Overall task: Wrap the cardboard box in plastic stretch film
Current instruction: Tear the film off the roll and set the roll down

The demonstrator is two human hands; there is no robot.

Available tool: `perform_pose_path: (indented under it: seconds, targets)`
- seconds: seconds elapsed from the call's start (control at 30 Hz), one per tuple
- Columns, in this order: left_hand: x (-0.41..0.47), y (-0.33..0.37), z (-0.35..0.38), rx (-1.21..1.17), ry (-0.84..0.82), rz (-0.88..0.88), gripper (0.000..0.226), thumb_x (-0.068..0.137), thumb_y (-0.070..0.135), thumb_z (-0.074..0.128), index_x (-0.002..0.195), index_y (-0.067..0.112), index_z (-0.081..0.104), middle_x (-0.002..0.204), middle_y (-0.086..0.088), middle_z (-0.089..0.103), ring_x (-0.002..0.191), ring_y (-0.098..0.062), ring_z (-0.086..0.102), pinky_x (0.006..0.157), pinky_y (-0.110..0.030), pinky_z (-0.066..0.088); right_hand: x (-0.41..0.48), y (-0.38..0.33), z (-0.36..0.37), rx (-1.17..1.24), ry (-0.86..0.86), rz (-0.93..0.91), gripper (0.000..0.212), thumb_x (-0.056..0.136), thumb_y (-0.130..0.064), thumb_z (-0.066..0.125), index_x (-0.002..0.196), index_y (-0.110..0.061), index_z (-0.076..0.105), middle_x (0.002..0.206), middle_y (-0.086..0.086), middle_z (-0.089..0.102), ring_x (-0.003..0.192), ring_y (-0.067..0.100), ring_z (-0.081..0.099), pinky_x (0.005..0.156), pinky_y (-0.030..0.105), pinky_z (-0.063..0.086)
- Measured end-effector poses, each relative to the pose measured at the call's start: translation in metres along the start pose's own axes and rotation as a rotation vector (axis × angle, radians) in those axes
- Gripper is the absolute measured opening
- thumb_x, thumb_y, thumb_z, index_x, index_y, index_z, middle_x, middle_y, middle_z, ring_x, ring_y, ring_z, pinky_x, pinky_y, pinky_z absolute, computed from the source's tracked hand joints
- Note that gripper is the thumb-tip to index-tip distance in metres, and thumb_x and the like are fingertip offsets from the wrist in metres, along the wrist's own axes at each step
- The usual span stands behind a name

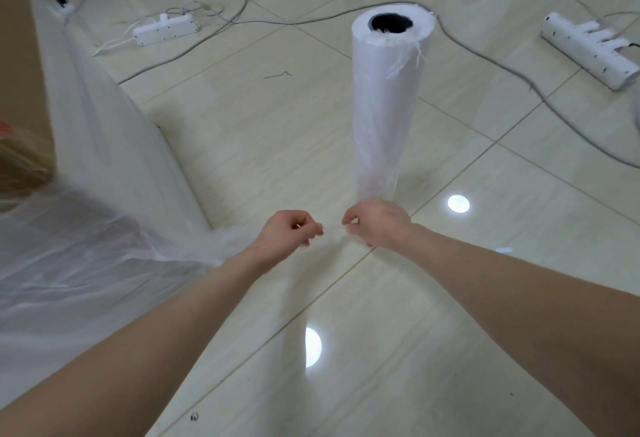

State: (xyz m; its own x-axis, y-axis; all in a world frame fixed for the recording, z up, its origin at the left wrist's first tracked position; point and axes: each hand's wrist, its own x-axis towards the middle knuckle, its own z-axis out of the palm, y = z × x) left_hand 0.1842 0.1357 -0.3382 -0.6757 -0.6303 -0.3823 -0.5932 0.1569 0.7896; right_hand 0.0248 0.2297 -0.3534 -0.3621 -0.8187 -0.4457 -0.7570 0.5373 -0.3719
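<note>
Cardboard box (20,73) is way over on the left edge of the view. You only get a strip of bare brown at the top left. The rest of it is under cloudy layers of stretch film (104,166) that run down its side and bunch up toward the middle.

It all sits on a glossy pale tile floor (485,298) with a couple of round light reflections on it.

The roll (384,101) stands upright on the floor just past the hands. Its dark hollow core shows at the top, with some ragged film wisps hanging off the upper edge.

Both bare forearms reach in from the bottom corners and angle toward each other, so the hands nearly meet in the middle. Left hand (289,232) is palm down with the fingers curled in, thumb and forefinger pinching the gathered film where it comes off the box. Right hand (379,225) mirrors it, fingers curled and pinching the film right at the foot of the roll. Only a thin wispy bit of film spans the small gap between the two hands, and it's a bit blurry.

Farther back there's a white power strip (166,29) on the left and a second power strip (588,50) on the right. A grey cable (311,19) snakes across the tiles behind the roll.
</note>
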Motion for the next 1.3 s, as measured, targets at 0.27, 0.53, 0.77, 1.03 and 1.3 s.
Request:
perform_pose_path:
  seconds: [0.27, 0.53, 0.77, 1.03, 1.3]
  targets:
    - [0.015, 0.008, 0.013, 0.805, 0.363, 0.578, 0.049, 0.074, 0.021, 0.073, 0.119, 0.009, 0.058, 0.117, -0.012, 0.058, 0.112, -0.034, 0.053, 0.091, -0.040, 0.042, 0.005, 0.007, 0.008, 0.029, 0.052, -0.004, 0.017, 0.093, -0.025, 0.047, 0.081, -0.029, 0.058, 0.101, 0.000, 0.063, 0.086, 0.025, 0.066, 0.078, 0.030, 0.052]
    - [0.038, 0.011, 0.044, 0.879, -0.049, 0.027, 0.025, 0.096, 0.028, 0.049, 0.114, 0.021, 0.066, 0.117, -0.006, 0.064, 0.106, -0.026, 0.060, 0.076, -0.029, 0.042, 0.001, 0.012, 0.007, 0.048, 0.057, -0.023, 0.015, 0.095, -0.025, 0.047, 0.102, -0.032, 0.058, 0.112, 0.000, 0.060, 0.096, 0.025, 0.062, 0.081, 0.032, 0.049]
    - [0.022, 0.011, 0.027, 0.714, -0.007, 0.154, 0.025, 0.096, 0.024, 0.045, 0.091, 0.020, 0.069, 0.085, 0.003, 0.064, 0.080, -0.018, 0.055, 0.065, -0.027, 0.038, 0.005, -0.002, 0.007, 0.052, 0.008, -0.060, 0.018, 0.094, -0.035, 0.050, 0.093, -0.033, 0.068, 0.090, -0.005, 0.060, 0.085, 0.020, 0.061, 0.071, 0.028, 0.046]
    - [0.013, 0.026, -0.014, 0.167, 0.010, 0.242, 0.035, 0.091, 0.005, 0.052, 0.065, 0.027, 0.061, 0.047, 0.010, 0.049, 0.047, -0.002, 0.043, 0.054, -0.020, 0.038, 0.008, 0.019, 0.007, 0.172, -0.058, 0.164, 0.020, 0.084, -0.015, 0.057, 0.068, -0.024, 0.066, 0.078, -0.003, 0.069, 0.067, 0.018, 0.064, 0.069, 0.024, 0.050]
    - [0.024, 0.022, -0.041, 0.063, 0.425, 0.112, 0.024, 0.094, 0.014, 0.051, 0.081, 0.024, 0.068, 0.061, 0.004, 0.059, 0.056, -0.008, 0.054, 0.061, -0.020, 0.044, 0.000, 0.017, 0.011, -0.062, -0.092, 0.069, 0.015, 0.087, -0.020, 0.045, 0.083, -0.023, 0.059, 0.103, 0.003, 0.066, 0.088, 0.023, 0.060, 0.082, 0.031, 0.050]
